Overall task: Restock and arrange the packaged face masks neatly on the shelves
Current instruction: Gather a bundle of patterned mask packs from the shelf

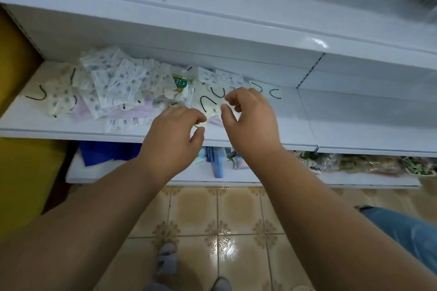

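We hold one clear mask packet point(214, 107) over the near edge of the middle shelf point(307, 125). Our left hand point(176, 131) pinches its near left corner and our right hand point(248, 111) pinches its right side, probably to keep it flat for placing. To the left, a loose heap of packets point(113, 87) crowds the shelf and may block a neat row. To the right, the shelf is bare.
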`<state>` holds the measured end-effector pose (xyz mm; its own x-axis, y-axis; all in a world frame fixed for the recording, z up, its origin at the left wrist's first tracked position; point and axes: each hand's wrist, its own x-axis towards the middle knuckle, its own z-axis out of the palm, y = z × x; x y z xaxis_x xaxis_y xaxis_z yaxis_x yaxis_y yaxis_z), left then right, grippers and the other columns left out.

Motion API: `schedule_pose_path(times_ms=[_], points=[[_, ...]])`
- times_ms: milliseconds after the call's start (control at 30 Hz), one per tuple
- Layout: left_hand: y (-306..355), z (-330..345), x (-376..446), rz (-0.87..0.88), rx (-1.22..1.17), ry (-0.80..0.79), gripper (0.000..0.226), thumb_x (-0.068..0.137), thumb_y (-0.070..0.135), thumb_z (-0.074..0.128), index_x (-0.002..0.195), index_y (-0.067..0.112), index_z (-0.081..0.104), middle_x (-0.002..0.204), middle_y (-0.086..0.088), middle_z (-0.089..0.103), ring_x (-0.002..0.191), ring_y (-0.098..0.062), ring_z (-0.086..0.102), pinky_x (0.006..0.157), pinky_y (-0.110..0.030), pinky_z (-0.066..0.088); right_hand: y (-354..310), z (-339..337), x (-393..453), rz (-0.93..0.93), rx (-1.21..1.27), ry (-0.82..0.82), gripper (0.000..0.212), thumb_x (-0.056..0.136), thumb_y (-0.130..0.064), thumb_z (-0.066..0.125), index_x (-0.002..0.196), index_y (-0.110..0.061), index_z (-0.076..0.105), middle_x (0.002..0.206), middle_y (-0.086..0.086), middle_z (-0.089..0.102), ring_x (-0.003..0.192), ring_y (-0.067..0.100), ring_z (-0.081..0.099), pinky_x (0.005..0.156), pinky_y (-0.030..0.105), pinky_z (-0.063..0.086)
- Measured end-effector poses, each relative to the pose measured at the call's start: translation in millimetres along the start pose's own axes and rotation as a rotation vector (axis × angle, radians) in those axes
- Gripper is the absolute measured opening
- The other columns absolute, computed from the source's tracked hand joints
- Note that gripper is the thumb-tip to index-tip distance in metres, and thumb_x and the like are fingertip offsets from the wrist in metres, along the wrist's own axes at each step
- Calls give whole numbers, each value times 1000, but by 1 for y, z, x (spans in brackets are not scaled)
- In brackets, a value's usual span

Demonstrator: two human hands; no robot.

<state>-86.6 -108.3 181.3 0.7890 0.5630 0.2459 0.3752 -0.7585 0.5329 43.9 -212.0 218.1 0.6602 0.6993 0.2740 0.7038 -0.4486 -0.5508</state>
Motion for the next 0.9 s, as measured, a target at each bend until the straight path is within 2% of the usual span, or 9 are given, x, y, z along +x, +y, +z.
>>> schedule_pose_path(times_ms=[233, 400, 467, 567, 667, 733, 767, 833, 900], points=[[-57, 67, 59, -55, 1, -102, 25, 95, 22, 60, 119, 19, 67, 111, 2, 68, 106, -23, 58, 92, -36, 44, 70, 79, 61, 117, -15, -91, 21, 94, -24, 61, 113, -17, 65, 114, 1, 60, 100, 18, 57, 77, 26, 39], [-94, 134, 103, -27, 51, -94, 22, 90, 19, 64, 111, 14, 69, 100, -4, 68, 94, -30, 60, 84, -44, 51, 150, 157, 132, 147, -101, -256, 34, 95, -32, 61, 128, -25, 61, 141, 5, 46, 126, 25, 50, 98, 28, 41], [-107, 153, 118, -33, 20, -69, 22, 90, 20, 62, 109, 12, 69, 97, -5, 68, 90, -29, 61, 80, -38, 49, 176, 185, 157, 141, -179, -364, 39, 97, -37, 57, 136, -31, 56, 153, 8, 32, 137, 27, 42, 111, 34, 37], [-122, 172, 137, -101, -56, -84, 23, 91, 18, 66, 114, 13, 68, 104, -2, 68, 97, -22, 61, 82, -23, 39, 203, 220, 192, 141, -223, -494, 43, 100, -40, 50, 142, -39, 48, 164, 8, 13, 145, 28, 31, 116, 41, 32], [-133, 184, 157, -337, -231, -132, 24, 95, 22, 63, 119, 22, 64, 113, 6, 63, 99, -9, 58, 75, -10, 37, 223, 242, 223, 104, -156, -447, 42, 97, -38, 58, 137, -28, 49, 158, 7, 29, 140, 31, 38, 108, 35, 36], [-137, 192, 170, -491, -398, -123, 18, 97, 23, 61, 115, 26, 61, 113, 10, 61, 90, -3, 58, 64, -2, 37, 233, 252, 240, 162, -84, -340, 58, 89, -41, 68, 136, -18, 42, 144, 7, 46, 128, 29, 49, 99, 33, 40], [-136, 196, 175, -525, -460, -113, 17, 98, 22, 60, 114, 26, 61, 112, 10, 61, 87, -2, 58, 63, -3, 39, 238, 256, 248, 192, -97, -318, 72, 85, -46, 72, 141, -16, 37, 144, 7, 46, 129, 29, 48, 101, 38, 42], [-134, 208, 180, -541, -544, -109, 20, 97, 18, 59, 116, 24, 61, 114, 9, 61, 89, -5, 58, 74, -12, 44, 246, 263, 261, 211, -183, -376, 101, 78, -58, 74, 153, -19, 20, 155, 7, 37, 140, 29, 38, 110, 48, 38], [-134, 219, 180, -535, -569, -116, 22, 96, 18, 60, 116, 26, 60, 120, 8, 61, 101, -7, 58, 89, -21, 45, 249, 272, 269, 209, -260, -465, 104, 77, -65, 71, 156, -24, 16, 155, 9, 38, 141, 32, 38, 111, 49, 38]])
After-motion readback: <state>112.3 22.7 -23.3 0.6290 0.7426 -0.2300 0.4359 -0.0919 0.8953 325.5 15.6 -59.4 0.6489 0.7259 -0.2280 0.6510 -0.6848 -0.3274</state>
